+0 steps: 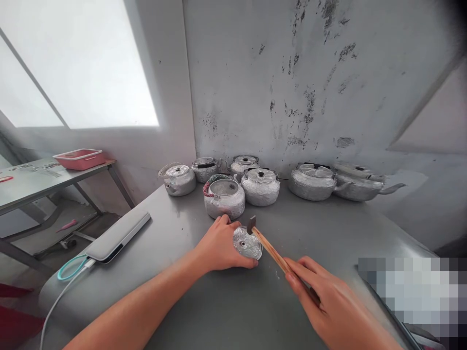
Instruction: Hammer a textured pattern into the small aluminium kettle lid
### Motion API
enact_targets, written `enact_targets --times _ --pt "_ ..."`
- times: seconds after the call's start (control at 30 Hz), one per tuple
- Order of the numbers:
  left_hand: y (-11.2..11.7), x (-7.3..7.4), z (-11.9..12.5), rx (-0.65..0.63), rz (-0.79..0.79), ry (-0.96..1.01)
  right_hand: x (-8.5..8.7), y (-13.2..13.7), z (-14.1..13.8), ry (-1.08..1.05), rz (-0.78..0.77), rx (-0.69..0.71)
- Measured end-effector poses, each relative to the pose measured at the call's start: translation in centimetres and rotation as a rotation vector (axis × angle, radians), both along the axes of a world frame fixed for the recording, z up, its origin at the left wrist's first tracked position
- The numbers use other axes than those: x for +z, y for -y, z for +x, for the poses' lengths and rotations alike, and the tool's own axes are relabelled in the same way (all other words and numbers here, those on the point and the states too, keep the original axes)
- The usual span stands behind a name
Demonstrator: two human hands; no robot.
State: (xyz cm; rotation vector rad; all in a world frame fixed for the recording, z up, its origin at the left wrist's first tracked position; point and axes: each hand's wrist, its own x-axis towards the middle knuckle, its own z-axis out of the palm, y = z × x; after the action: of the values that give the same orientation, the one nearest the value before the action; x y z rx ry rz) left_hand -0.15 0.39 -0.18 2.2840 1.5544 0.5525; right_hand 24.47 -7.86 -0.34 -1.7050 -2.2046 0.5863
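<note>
My left hand point(222, 247) is closed on the edge of a small round aluminium lid point(247, 243) that lies on the grey metal table point(226, 301), thumb at its near rim and fingers at its far rim. My right hand point(326, 304) grips the wooden handle of a small hammer point(268, 247). The hammer's dark head point(251, 224) hovers just above the lid's far edge. Right behind the lid stands an open aluminium kettle point(224, 197) with a woven red-green handle and no lid.
Several more aluminium kettles point(314, 181) line the stained wall at the table's back. A white slab-shaped device point(117, 236) with a teal cable point(71, 267) lies at the left. A second table with a pink tray point(80, 159) stands further left.
</note>
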Motion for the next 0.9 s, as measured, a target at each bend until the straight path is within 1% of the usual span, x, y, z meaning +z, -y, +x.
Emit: enact_targets --times 0.17,0.23,0.37,0.47,0.57,0.67,0.8,0.9 --pt "0.1 0.1 0.0 -0.006 -0.015 0.008 0.3 -0.2 0.0 -0.004 -0.009 -0.015" --pt "0.1 0.3 -0.1 -0.027 -0.022 0.01 0.7 -0.3 0.1 -0.038 -0.012 -0.025" --pt "0.3 0.6 -0.3 -0.081 -0.064 0.031 1.2 -0.4 0.5 -0.131 0.042 -0.098" --pt "0.3 0.6 -0.3 -0.106 -0.071 0.037 1.2 -0.3 0.6 -0.137 0.028 -0.103" --pt "0.2 0.3 -0.2 -0.09 -0.035 0.056 0.9 0.0 0.5 -0.109 0.0 -0.061" --pt "0.0 0.0 -0.2 -0.071 -0.018 0.082 0.1 0.3 0.3 -0.097 -0.041 -0.04" --pt "-0.1 -0.1 -0.3 -0.085 0.011 0.087 -1.0 0.6 0.1 -0.099 -0.005 -0.031" --pt "-0.2 0.0 -0.3 -0.101 0.034 0.081 -1.2 0.6 -0.2 -0.081 -0.005 0.011"
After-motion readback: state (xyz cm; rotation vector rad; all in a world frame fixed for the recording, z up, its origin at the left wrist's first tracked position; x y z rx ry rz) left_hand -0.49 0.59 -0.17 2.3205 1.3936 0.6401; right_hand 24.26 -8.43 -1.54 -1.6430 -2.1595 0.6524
